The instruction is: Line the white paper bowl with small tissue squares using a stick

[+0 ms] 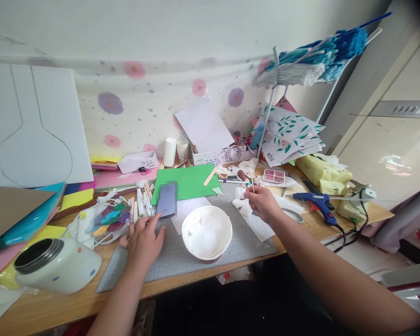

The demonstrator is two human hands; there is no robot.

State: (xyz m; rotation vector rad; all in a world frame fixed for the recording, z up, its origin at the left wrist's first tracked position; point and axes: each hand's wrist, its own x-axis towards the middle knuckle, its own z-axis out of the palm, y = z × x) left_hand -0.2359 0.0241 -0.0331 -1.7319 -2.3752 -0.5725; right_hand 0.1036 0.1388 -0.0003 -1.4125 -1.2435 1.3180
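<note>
My left hand (143, 239) lies flat and open on the grey cutting mat (182, 261), fingertips next to a phone (167, 201) that rests on the mat. My right hand (262, 201) is closed in a pinch on a thin wooden stick (252, 181) that points up, with bits of white tissue (241, 205) beside its fingers. A white bowl (206, 232) holding white paper stands on the mat between my hands.
A white jar (56, 265) lies on its side at the left. Coloured paper sheets (17, 219), markers (140, 205), a green sheet (192, 181), a blue glue gun (318, 203), paper cups (182, 149) and leaf-patterned papers (290, 135) crowd the wooden desk (56, 308).
</note>
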